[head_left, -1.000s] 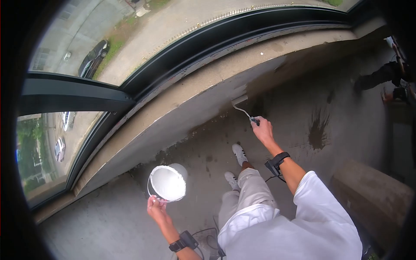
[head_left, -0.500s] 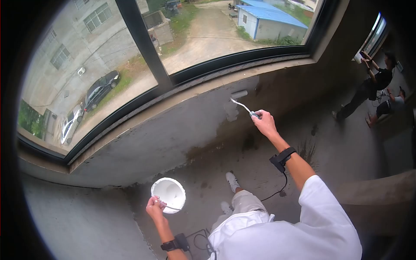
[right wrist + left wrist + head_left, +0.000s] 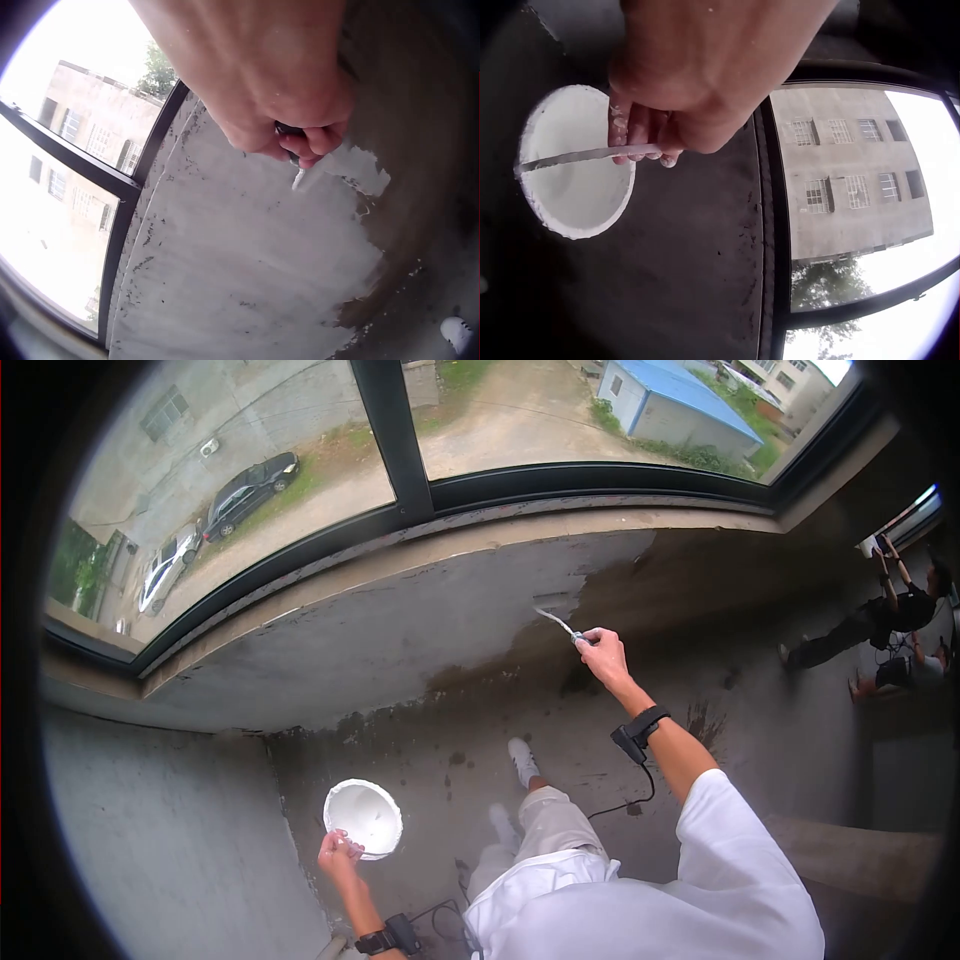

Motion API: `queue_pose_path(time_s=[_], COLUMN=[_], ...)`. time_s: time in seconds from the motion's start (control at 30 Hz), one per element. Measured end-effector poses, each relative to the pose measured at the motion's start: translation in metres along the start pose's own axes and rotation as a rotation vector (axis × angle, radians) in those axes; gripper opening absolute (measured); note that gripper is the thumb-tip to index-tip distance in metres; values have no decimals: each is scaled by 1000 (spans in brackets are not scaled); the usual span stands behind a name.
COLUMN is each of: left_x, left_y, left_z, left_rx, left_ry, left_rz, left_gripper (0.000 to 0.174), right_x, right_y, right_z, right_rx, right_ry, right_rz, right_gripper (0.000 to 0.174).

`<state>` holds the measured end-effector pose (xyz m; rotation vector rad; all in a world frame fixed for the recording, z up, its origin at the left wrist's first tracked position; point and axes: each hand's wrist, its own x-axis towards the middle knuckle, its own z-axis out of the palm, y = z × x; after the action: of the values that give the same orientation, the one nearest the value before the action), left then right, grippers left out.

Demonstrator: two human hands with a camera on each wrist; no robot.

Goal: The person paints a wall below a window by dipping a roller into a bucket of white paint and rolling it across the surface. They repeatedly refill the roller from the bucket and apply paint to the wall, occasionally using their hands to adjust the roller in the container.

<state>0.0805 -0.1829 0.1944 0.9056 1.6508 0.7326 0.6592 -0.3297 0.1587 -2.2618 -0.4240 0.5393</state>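
Observation:
My left hand [image 3: 340, 853] grips the thin bail handle [image 3: 585, 155] of a white bucket [image 3: 372, 815], which hangs with its mouth up. White paint coats the bucket's rim and inside, and white smears mark the fingers in the left wrist view. Off to the right, my right hand [image 3: 603, 656] holds a paint roller [image 3: 556, 620] by its dark grip, arm stretched toward the wall [image 3: 440, 610] under the window. The roller's head lies against this wall at the ragged border between the pale coated part and the brown bare part [image 3: 409, 217]. My hand hides the head in the right wrist view.
A dark-framed window [image 3: 415, 510] and its sill [image 3: 300, 590] run above the wall. At the far right one person [image 3: 880, 615] stands with arms raised, near another low down. A cable [image 3: 640, 800] hangs from my right wrist strap. A pale block [image 3: 860, 855] lies lower right.
The roller went up the wall, then came partway back down, and the pale coat reaches higher near the sill. The head view has turned. My left hand still holds the bucket's handle.

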Motion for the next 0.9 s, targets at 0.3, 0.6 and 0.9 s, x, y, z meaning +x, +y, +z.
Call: queue_pose_path(time_s=[0.3,0.6,0.9], left_x=[13,18,28], left_y=[6,8,13], left_z=[51,98,82], left_rx=[203,187,94], left_ry=[111,74,-55], left_rz=[-105,-139,-49], left_gripper=[9,9,14], right_x=[97,107,76], right_y=[97,124,96], right_z=[129,163,73], right_rx=[-142,349,1283], right_ry=[-120,-304,-399], right_rz=[202,654,1102], right_gripper=[34,18,13])
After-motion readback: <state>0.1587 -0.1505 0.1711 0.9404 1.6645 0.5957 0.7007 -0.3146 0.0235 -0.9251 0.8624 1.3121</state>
